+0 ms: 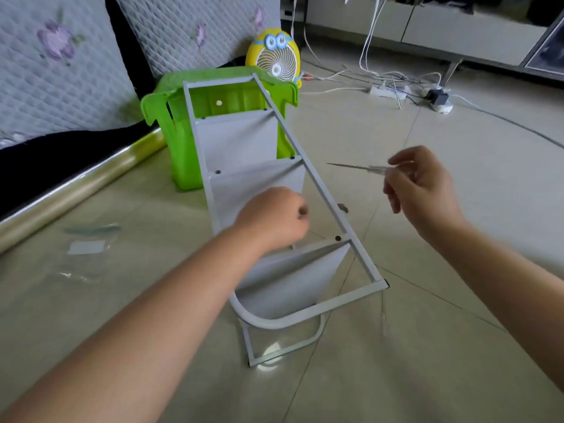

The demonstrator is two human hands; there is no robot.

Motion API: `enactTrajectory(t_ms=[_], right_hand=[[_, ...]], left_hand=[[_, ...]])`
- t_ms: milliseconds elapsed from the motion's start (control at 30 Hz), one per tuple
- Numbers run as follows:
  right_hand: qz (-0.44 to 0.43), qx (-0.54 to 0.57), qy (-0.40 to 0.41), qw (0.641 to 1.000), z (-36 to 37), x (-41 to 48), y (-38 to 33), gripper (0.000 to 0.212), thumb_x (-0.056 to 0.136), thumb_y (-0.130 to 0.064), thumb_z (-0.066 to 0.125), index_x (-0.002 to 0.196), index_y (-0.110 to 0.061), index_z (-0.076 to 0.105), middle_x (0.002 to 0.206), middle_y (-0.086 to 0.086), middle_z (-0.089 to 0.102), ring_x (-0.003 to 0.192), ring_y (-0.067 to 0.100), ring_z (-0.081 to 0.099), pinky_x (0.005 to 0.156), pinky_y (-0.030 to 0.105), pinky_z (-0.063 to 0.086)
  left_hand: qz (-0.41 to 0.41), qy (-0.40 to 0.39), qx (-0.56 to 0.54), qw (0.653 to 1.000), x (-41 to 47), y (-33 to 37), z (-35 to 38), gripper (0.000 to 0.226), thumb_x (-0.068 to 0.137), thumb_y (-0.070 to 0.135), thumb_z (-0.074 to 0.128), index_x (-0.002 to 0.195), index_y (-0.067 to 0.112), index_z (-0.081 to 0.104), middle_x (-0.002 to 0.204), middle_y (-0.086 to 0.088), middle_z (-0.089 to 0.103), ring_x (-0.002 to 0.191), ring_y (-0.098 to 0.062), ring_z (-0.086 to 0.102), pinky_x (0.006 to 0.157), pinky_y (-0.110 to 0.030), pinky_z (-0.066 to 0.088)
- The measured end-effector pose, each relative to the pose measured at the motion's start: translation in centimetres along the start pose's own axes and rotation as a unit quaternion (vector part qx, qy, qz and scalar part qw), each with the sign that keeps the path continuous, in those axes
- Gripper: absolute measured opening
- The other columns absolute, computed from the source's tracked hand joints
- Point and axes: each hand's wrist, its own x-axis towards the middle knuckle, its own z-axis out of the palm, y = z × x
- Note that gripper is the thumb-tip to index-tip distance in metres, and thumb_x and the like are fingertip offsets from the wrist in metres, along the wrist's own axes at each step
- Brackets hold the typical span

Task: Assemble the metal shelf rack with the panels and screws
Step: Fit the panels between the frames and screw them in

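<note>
Lying on its side on the glossy beige tiled floor [457, 239]: one grey metal shelf rack [259, 181], flat panels fitted between its tube frames, far end in front of a bright green plastic stool [180, 154]. Left hand [274, 215]: fingers curled, over the rack's middle; whether it holds anything cannot be told. Right hand [421, 190]: raised beside the rack, pinching a thin clear-handled screwdriver [366, 168], tip pointing left. Clear plastic bags [88, 245]: left of rack.

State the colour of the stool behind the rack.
The stool is bright green; head view shows it.
</note>
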Motion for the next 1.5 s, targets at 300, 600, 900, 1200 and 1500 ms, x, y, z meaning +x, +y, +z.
enactTrajectory(t_ms=[300,600,900,1200,1500], right_hand=[[-0.063,0.073,-0.122,0.988,6.9,2.9,-6.1,0.026,0.086,-0.001,0.055,0.067,-0.017,0.053,0.039,-0.009,0.046,0.033,0.008,0.036,0.037,0.019,0.03],[-0.097,0.139,-0.185,0.968,8.0,-0.4,-5.3,0.019,0.087,-0.023,0.042,0.07,-0.015,0.041,0.035,-0.012,0.04,0.033,0.0,0.034,0.039,0.01,0.027],[-0.114,0.174,-0.283,0.936,9.5,-2.0,-5.4,0.015,0.083,-0.022,0.042,0.07,-0.015,0.044,0.038,-0.011,0.042,0.035,0.002,0.038,0.041,0.008,0.029],[-0.162,0.114,-0.291,0.936,9.2,-2.1,-5.4,0.015,0.083,-0.027,0.043,0.07,-0.02,0.045,0.044,-0.013,0.049,0.041,0.004,0.043,0.046,0.009,0.031],[-0.213,0.032,-0.307,0.927,8.4,-2.5,-6.0,0.014,0.085,-0.029,0.041,0.072,-0.027,0.044,0.047,-0.011,0.049,0.046,0.004,0.047,0.05,0.011,0.034]], left_hand=[[0.08,-0.252,0.051,0.963,-4.1,-6.4,-3.6,0.034,0.078,0.031,0.07,0.111,0.024,0.064,0.123,0.005,0.054,0.116,-0.013,0.047,0.1,-0.027,0.036],[0.062,-0.179,-0.026,0.982,-4.8,-8.7,-3.9,0.024,0.066,0.026,0.08,0.083,0.03,0.063,0.097,0.012,0.044,0.096,-0.002,0.032,0.08,0.001,0.025],[-0.01,-0.211,-0.033,0.977,-5.0,-7.8,-4.0,0.026,0.067,0.025,0.079,0.078,0.033,0.057,0.085,0.015,0.042,0.075,0.003,0.043,0.066,-0.01,0.034],[-0.091,-0.179,-0.089,0.975,-6.3,-7.1,-3.8,0.026,0.07,0.021,0.078,0.086,0.027,0.058,0.068,0.012,0.055,0.062,-0.005,0.053,0.062,-0.021,0.043],[-0.182,-0.068,-0.165,0.967,-7.9,-5.9,-2.8,0.041,0.069,0.014,0.079,0.108,0.021,0.066,0.071,0.013,0.054,0.074,-0.011,0.056,0.071,-0.02,0.045]])
